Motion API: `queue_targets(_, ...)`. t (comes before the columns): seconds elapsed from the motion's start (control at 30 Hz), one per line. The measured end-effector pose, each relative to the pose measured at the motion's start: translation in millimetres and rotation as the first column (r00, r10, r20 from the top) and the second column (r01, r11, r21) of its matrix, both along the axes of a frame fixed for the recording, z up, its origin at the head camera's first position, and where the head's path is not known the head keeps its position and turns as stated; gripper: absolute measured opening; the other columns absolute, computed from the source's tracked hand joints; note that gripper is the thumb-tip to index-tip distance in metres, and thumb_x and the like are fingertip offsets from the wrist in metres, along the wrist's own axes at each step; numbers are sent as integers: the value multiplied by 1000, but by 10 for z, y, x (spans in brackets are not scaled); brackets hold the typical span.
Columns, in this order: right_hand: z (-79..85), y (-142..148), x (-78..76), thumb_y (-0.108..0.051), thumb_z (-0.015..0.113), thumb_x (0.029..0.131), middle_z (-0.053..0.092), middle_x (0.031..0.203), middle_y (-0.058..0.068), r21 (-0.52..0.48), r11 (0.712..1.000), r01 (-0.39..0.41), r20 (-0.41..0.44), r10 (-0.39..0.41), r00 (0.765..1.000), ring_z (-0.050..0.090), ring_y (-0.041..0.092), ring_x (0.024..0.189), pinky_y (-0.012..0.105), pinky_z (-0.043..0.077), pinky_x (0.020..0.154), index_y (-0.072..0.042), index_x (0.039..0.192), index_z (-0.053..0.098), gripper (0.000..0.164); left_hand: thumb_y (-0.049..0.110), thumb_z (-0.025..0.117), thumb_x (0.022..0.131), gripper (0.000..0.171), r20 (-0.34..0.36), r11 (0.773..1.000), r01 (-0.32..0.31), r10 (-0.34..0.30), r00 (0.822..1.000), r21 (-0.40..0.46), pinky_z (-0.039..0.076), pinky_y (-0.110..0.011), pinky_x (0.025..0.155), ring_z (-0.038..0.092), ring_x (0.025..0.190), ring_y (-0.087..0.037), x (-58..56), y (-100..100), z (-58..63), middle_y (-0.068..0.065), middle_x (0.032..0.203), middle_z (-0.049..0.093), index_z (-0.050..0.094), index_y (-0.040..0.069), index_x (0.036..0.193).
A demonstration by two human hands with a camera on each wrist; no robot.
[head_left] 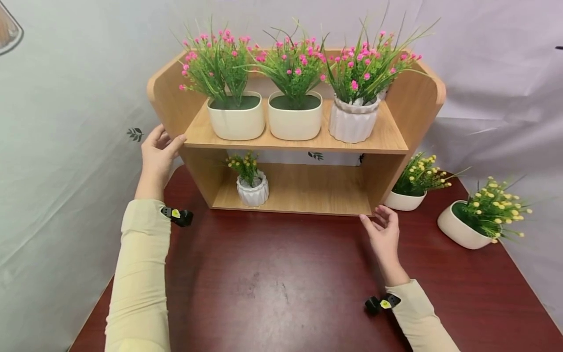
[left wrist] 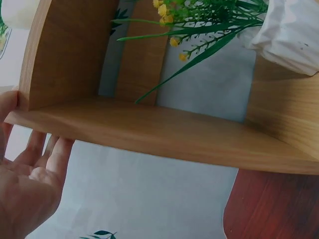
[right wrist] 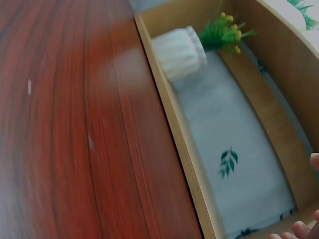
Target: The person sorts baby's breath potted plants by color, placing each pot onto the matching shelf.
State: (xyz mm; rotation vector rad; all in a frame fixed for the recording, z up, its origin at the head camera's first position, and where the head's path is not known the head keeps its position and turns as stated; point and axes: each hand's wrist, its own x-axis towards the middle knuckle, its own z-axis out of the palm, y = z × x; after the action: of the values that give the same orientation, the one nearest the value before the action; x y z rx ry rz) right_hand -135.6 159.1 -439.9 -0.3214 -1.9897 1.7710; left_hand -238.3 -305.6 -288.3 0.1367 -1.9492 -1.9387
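Note:
A light wooden two-tier shelf (head_left: 308,191) stands on a dark red-brown table. At its left side panel, my left hand (head_left: 156,154) grips the shelf, thumb by the upper board's front edge and fingers (left wrist: 61,162) against the panel's outer face. My right hand (head_left: 383,239) is at the lower right front corner, thumb and fingers apart in a loose curve, with fingertips (right wrist: 300,230) right at the side panel. Inside the lower tier, toward the left, stands a ribbed white pot (head_left: 252,191) with a small yellow-flowered plant.
Along the upper tier are two smooth cream pots (head_left: 236,120) and a ribbed white pot (head_left: 353,122), all with pink flowers. Right of the shelf stand two cream pots with yellow flowers, one close to the panel (head_left: 405,201), the other a tilted pot (head_left: 464,230). Pale cloth (head_left: 66,122) hangs behind.

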Motion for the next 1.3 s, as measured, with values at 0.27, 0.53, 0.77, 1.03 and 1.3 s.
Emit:
queue_targets(0.27, -22, 308, -70, -3, 70, 82, 53, 121, 13, 117, 992, 47, 19, -50, 999, 52, 10, 106, 25, 46, 88, 7, 130, 40, 57, 13, 73, 83, 51, 60, 1000, 22, -22, 998, -4, 48, -33, 97, 56, 109, -15, 20, -24, 31, -4, 126, 57, 57, 27, 129)
queue_targets(0.53, -49, 574, -110, -12, 73, 81, 45, 134, 26, 300, 954, 9, 108, -43, 993, 44, 38, 123, 49, 38, 98, 5, 137, 34, 71, 16, 71, 85, 52, 98, 998, 38, -34, 995, -44, 36, -48, 109, 51, 119, -20, -4, -26, 45, -11, 137, 49, 53, 30, 132)
queue_targets(0.77, -5, 760, -178, -14, 74, 81, 42, 138, 24, 295, 955, 1, 153, -48, 987, 42, 36, 126, 51, 38, 104, 4, 140, 29, 76, 17, 69, 87, 52, 111, 997, 54, -48, 993, -50, 32, -51, 111, 46, 126, -24, -13, -32, 69, -13, 143, 44, 51, 31, 133)
queue_targets(1.03, 73, 931, -284, -21, 70, 84, 34, 144, 19, 195, 980, 27, 258, -78, 963, 36, 33, 132, 43, 33, 111, 0, 144, 22, 80, 18, 69, 87, 52, 115, 998, 53, -49, 992, -34, 31, -49, 112, 44, 129, -25, -11, -24, 58, -12, 146, 42, 50, 31, 135)
queue_targets(1.3, 17, 1174, -442, -23, 69, 84, 23, 151, 22, 240, 971, -3, 294, -70, 953, 27, 35, 138, 45, 26, 114, -1, 148, 12, 89, 17, 68, 88, 50, 102, 998, 66, -65, 993, -12, 30, -49, 113, 45, 128, -24, -8, -13, 23, -11, 144, 42, 51, 31, 133)
